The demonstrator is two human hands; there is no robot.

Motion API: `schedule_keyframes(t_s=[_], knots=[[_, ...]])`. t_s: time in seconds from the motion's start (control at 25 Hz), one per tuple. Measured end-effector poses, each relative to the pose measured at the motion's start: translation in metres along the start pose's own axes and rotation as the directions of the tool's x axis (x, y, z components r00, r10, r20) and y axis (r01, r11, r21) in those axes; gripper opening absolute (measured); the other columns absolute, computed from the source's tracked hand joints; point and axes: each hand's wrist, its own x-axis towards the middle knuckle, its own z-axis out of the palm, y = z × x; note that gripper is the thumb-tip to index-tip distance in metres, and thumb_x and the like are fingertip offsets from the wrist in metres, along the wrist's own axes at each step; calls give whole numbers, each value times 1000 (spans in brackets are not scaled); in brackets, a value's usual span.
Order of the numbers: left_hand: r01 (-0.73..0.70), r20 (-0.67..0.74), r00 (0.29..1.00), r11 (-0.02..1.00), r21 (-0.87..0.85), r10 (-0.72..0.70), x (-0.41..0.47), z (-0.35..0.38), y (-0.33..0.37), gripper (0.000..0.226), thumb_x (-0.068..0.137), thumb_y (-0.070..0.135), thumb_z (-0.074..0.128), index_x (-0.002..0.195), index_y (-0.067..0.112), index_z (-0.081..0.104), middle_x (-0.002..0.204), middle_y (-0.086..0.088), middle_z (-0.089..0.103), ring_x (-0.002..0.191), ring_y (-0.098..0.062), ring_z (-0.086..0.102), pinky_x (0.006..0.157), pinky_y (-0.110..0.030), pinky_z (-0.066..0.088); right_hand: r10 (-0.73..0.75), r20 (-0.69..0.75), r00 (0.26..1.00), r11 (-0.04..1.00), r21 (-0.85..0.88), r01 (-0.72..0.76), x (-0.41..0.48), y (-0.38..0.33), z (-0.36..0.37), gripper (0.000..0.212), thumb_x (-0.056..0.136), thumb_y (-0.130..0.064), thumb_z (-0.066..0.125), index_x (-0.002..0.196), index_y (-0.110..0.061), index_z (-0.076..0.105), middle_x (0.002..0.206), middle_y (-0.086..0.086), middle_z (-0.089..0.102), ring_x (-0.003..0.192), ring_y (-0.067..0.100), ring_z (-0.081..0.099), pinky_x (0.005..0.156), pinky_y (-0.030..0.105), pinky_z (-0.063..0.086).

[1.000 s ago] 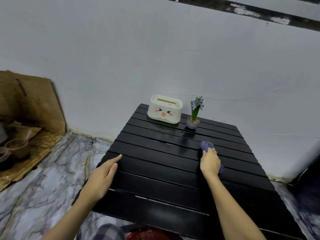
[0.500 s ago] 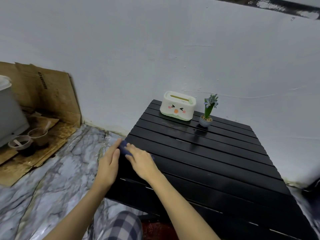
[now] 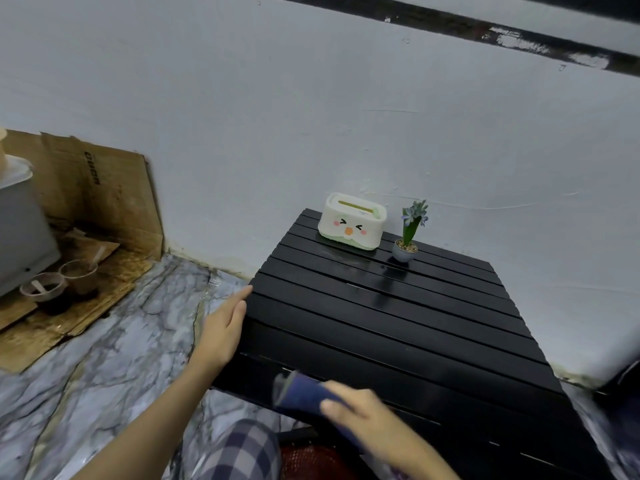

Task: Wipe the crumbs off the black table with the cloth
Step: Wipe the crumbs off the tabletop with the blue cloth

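A pale plastered wall (image 3: 311,116) fills the upper view, meeting a marble-patterned floor (image 3: 104,358) at the left. The black slatted bench (image 3: 398,323) stands against the wall and takes up the middle and right. At 9 o'clock, stained cardboard (image 3: 100,192) leans on the wall, with two brown cups (image 3: 59,284) on more cardboard in front of it. At the bench's 12 o'clock edge sits a white tissue box (image 3: 351,221) with a cartoon face, and just to its right a small potted plant (image 3: 408,233). The left hand (image 3: 223,329) lies flat and open, fingers together, along the bench's 9 o'clock edge. The right hand (image 3: 367,415), blurred, presses the dark blue cloth (image 3: 304,393) onto the bench near its 7 o'clock corner. Crumbs are too small to make out.
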Motion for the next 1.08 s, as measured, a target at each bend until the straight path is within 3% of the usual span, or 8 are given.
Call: schedule_keyframes(t_s=[0.12, 0.2, 0.32, 0.52, 0.64, 0.76, 0.92, 1.08], knots=[[12, 17, 1000, 1000, 15, -13, 1, 1, -4, 40, 97, 22, 31, 132, 18, 48, 139, -4, 51, 130, -17, 43, 107, -24, 28, 225, -475, 851, 966, 225, -129, -42, 29, -62, 83, 36, -85, 57, 90, -22, 60, 86, -5, 69, 67, -8, 62, 67, 2, 46], [24, 22, 999, 1000, 17, -25, 1, 2, -2, 40, 97, 22, 31, 133, 18, 47, 141, -4, 49, 131, -17, 42, 106, -24, 28, 310, -682, 663, 947, 156, -282, -65, 54, -111, 55, 76, -57, 56, 108, -12, 58, 109, 15, 66, 86, 13, 61, 77, 10, 46], [38, 28, 999, 997, 64, -40, 1, 3, 5, 41, 96, 23, 31, 135, 19, 45, 143, -4, 46, 133, -19, 39, 105, -23, 26, 335, -837, 432, 760, -31, -649, -91, 99, -166, 49, 91, -33, 45, 124, 3, 49, 123, 36, 54, 112, 44, 52, 94, 46, 39], [42, 77, 995, 985, 168, -56, 2, 7, 3, 42, 96, 27, 32, 136, 20, 43, 144, -6, 45, 134, -22, 38, 108, -32, 28, 270, -940, 209, 509, -45, -860, -51, 138, -156, 38, 94, -17, 39, 121, 9, 44, 123, 39, 49, 108, 54, 50, 91, 54, 40], [24, 71, 997, 989, 144, -35, 3, 9, 4, 42, 95, 24, 33, 135, 17, 44, 143, -7, 46, 134, -21, 40, 105, -25, 28, 239, -932, 272, 535, -107, -838, 6, 127, -151, 37, 95, -13, 37, 123, 11, 40, 132, 35, 43, 115, 50, 45, 95, 53, 37], [39, 66, 997, 992, 120, -47, 4, 9, 4, 42, 95, 25, 33, 135, 17, 45, 142, -7, 47, 133, -18, 40, 103, -21, 26, 187, -831, 524, 579, -338, -742, 76, 104, -120, 37, 95, -16, 36, 126, 4, 41, 134, 28, 44, 115, 45, 47, 95, 49, 38], [86, 24, 996, 995, 52, -88, 3, 7, 7, 41, 95, 24, 33, 134, 17, 45, 142, -4, 48, 132, -16, 40, 98, -12, 25, 51, -542, 839, 727, -555, -404, 154, 45, -32, 41, 94, -19, 40, 132, -4, 41, 141, 19, 43, 120, 39, 49, 98, 44, 38], [79, -62, 995, 997, -6, -80, 4, 2, 6, 40, 96, 19, 32, 132, 10, 47, 141, -8, 48, 131, -16, 41, 99, -12, 25, -97, -187, 978, 774, -632, -44, 137, -3, 37, 43, 94, -19, 42, 136, -10, 39, 148, 12, 37, 133, 26, 39, 106, 39, 32]])
